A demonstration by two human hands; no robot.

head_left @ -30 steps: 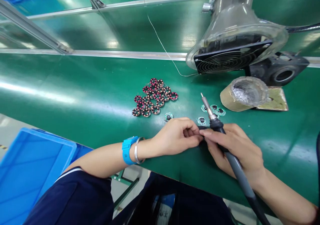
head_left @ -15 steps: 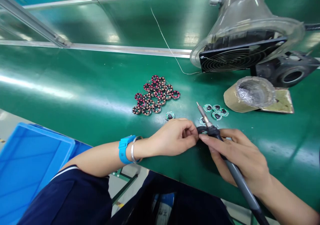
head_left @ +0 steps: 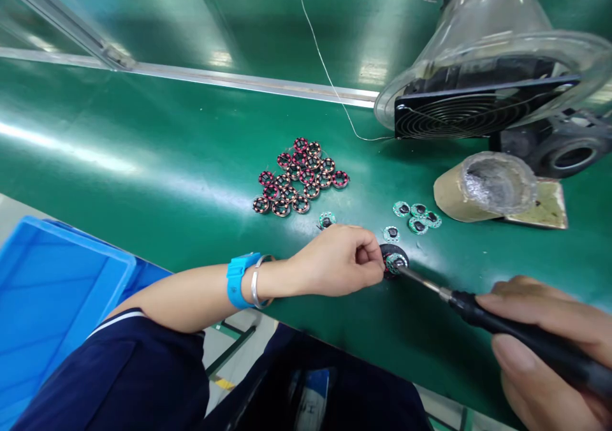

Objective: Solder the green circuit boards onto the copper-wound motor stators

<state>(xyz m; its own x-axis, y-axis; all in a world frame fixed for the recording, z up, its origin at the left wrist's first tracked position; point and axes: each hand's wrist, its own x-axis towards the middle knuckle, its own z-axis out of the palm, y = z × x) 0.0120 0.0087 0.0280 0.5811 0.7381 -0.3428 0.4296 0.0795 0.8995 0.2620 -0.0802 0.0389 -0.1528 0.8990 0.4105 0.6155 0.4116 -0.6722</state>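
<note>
My right hand (head_left: 549,348), at the lower right, is closed round the black handle of a soldering iron (head_left: 497,319). The iron points left, its tip at a small round green circuit board (head_left: 396,263) with a black blob in its middle. That board sits on a black round holder (head_left: 393,248), where a little red also shows. My left hand (head_left: 342,262) is closed in a pinch at the holder's left edge; what lies between its fingertips is hidden. Just above my left hand is another round board (head_left: 327,219), and a further one (head_left: 391,234) lies behind the holder.
A cluster of copper-wound ring coils (head_left: 300,179) lies mid-table. Several round boards (head_left: 417,225) sit before a tan cup (head_left: 449,189) of silvery material. A fume extractor fan (head_left: 459,112) overhangs the back right; thin wire (head_left: 329,77) hangs beside it. A blue bin (head_left: 62,329) stands left.
My right hand has drawn back to the right and turned the iron, so its tip now meets the board on the holder. My left hand stays nearly in place. The view has shifted slightly.
</note>
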